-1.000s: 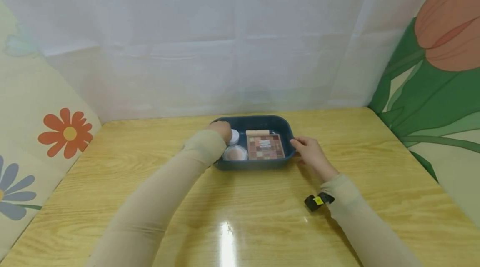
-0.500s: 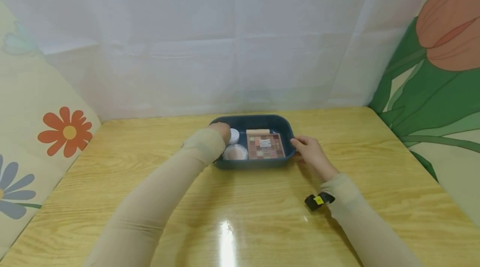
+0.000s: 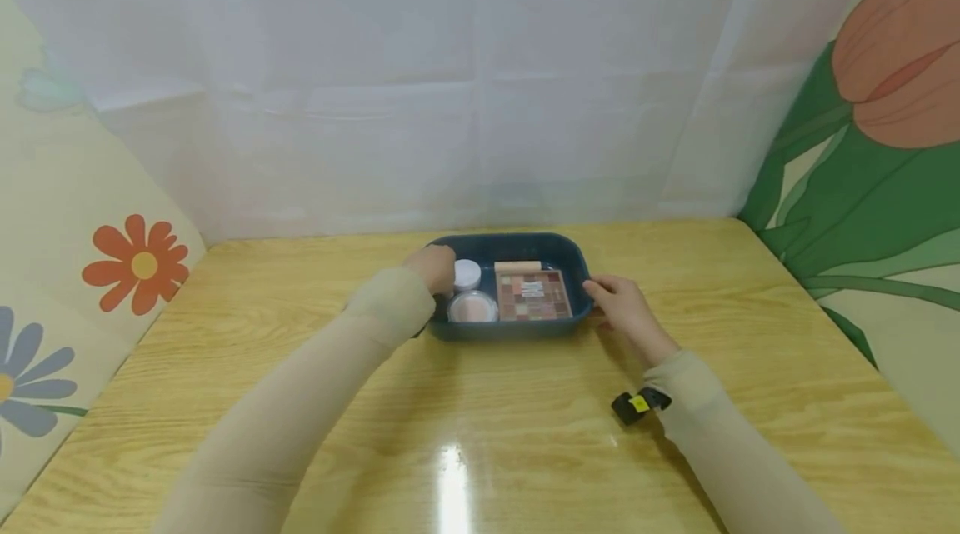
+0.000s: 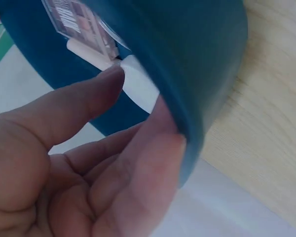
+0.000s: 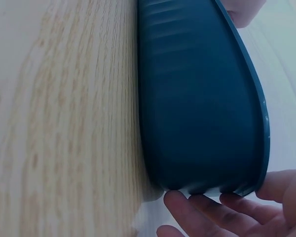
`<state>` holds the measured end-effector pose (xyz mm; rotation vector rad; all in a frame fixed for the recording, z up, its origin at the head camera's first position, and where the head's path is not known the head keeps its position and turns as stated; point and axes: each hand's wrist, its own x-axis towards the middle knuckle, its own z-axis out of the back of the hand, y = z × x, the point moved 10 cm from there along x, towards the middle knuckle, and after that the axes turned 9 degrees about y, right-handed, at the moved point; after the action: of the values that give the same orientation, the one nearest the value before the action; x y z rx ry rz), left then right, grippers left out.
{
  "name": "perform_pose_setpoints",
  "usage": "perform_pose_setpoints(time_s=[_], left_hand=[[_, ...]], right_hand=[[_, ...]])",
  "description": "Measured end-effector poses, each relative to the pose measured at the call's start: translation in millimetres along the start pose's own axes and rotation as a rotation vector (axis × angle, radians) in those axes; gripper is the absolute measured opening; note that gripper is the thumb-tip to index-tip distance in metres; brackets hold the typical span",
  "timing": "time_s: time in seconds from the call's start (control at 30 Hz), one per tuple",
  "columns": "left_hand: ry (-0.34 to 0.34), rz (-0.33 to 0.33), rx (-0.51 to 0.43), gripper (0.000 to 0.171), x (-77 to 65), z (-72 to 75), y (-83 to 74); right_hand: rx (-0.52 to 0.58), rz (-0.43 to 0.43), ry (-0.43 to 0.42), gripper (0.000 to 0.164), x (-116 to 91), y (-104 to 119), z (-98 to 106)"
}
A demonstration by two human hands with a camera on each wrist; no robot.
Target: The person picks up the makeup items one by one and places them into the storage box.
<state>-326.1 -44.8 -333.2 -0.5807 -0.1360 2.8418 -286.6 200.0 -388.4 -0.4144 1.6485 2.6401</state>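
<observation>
A dark blue plastic bin (image 3: 517, 331) stands on the table. At its left end, my left hand (image 3: 431, 269) reaches over the rim. In the left wrist view its thumb and fingers are spread, fingertips touching the bin's end, with the white round jar (image 4: 137, 83) just beyond the thumb. My right hand (image 3: 628, 313) grips the bin's right end, thumb at the rim and fingertips against the outer wall (image 5: 202, 98). Inside lie the white-lidded jar (image 3: 467, 274), a round clear-lidded powder compact (image 3: 473, 307), an eyeshadow palette (image 3: 534, 296) and a pale pink tube (image 3: 517, 267).
The wood-grain table (image 3: 525, 434) runs back to a white cloth (image 3: 465, 142). Flower-printed panels (image 3: 885, 209) flank both sides. A black strap with a small device (image 3: 637, 405) is on the right wrist.
My left hand has drawn back slightly leftward from the white jar, which now shows more fully. My right hand stays at the bin's right end.
</observation>
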Motion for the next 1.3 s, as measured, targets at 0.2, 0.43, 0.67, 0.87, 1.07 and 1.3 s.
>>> perform_pose_setpoints(time_s=[0.2,0.43,0.67,0.87,1.07,1.3], left_hand=[[-0.056,-0.032,-0.098,0.012,-12.2,0.5,4.3],[-0.147,-0.108,-0.187,0.018,-25.7,1.8,9.7],[-0.178,-0.146,-0.349,0.034,-37.8,-8.0,24.2],[-0.252,-0.179,-0.43,0.044,-49.0,-9.2,32.5],[-0.295,-0.244,-0.499,0.051,-56.9,-16.5,37.3],[-0.293,-0.265,-0.531,0.062,-62.6,-26.0,44.5]], right_hand=[[0.001,0.001,0.003,0.045,0,-1,-1],[0.005,-0.001,0.004,0.046,0,-2,1],[-0.078,0.071,-0.035,0.039,1,11,3],[-0.094,0.134,-0.062,0.037,1,21,1],[-0.17,0.173,-0.123,0.038,-7,25,6],[-0.248,0.179,-0.179,0.042,-15,27,17]])
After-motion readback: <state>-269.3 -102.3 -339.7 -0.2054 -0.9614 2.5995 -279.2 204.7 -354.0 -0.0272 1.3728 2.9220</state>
